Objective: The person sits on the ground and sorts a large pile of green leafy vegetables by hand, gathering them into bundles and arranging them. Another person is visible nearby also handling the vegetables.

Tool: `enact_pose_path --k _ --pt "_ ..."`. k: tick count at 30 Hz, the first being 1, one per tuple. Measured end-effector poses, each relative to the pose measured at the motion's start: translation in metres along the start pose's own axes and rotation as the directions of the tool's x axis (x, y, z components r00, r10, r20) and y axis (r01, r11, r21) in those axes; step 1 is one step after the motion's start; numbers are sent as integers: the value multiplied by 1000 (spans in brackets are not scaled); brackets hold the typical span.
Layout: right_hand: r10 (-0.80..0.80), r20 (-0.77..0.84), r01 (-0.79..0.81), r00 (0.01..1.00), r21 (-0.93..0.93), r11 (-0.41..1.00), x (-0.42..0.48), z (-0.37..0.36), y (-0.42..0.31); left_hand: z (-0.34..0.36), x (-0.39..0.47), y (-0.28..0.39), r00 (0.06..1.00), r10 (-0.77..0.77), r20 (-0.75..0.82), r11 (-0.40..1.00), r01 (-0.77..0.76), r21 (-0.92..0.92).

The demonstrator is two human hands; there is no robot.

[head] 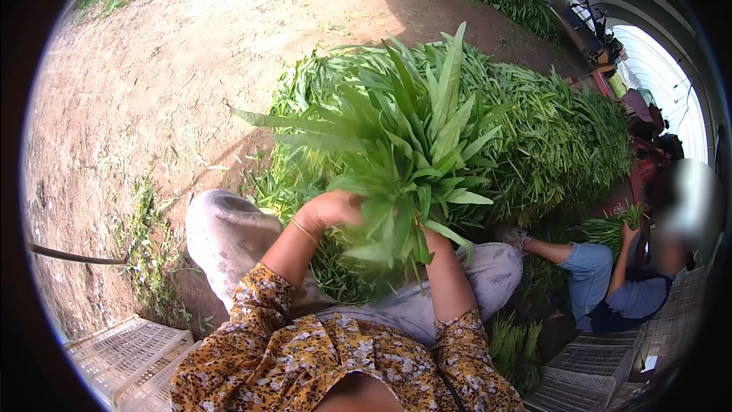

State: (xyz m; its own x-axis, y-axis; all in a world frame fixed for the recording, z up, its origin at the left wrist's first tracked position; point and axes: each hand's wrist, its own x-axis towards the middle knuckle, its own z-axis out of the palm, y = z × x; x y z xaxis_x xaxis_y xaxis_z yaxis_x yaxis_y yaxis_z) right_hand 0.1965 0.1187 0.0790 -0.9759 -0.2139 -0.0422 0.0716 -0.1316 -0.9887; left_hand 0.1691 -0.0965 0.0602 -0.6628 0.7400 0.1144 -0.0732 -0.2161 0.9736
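Note:
A leafy bunch of long-leaved green vegetable stalks (pixel 412 154) stands in front of my chest, its leaves fanned upwards and partly blurred. My left hand (pixel 338 209) grips the bunch from the left side, with the fingers partly behind leaves. On the right side, my right hand (pixel 426 234) is at the bunch's lower part, mostly covered by leaves, so its fingers do not show. Just beyond lies a large heap of the same cut greens (pixel 549 137). More loose greens (pixel 343 269) lie between my knees.
At the right a co-worker (pixel 623 292) sits holding greens (pixel 606 229). Bundled stalks (pixel 514 349) lie beside my right knee. Plastic crates (pixel 131 355) stand at the lower left, others (pixel 595 360) at the lower right. Another pile of greens (pixel 503 0) lies farther back on the dirt floor (pixel 143 86).

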Motion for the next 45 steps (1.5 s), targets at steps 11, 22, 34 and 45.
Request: enact_pose_path --k 11,22,34,45 --pt "17 27 -8 999 -289 957 15 78 0 -16 -7 -26 908 -104 -407 894 -94 -439" --pt "-283 193 317 940 -181 931 49 81 -33 -50 -43 106 732 -30 -681 946 -199 -255" --pt "-64 -680 -582 731 -669 462 55 -109 138 -120 -97 116 410 263 -873 945 -290 149" --pt "-194 -828 225 527 -84 971 17 -97 120 -98 -105 118 547 540 -640 841 -377 387"
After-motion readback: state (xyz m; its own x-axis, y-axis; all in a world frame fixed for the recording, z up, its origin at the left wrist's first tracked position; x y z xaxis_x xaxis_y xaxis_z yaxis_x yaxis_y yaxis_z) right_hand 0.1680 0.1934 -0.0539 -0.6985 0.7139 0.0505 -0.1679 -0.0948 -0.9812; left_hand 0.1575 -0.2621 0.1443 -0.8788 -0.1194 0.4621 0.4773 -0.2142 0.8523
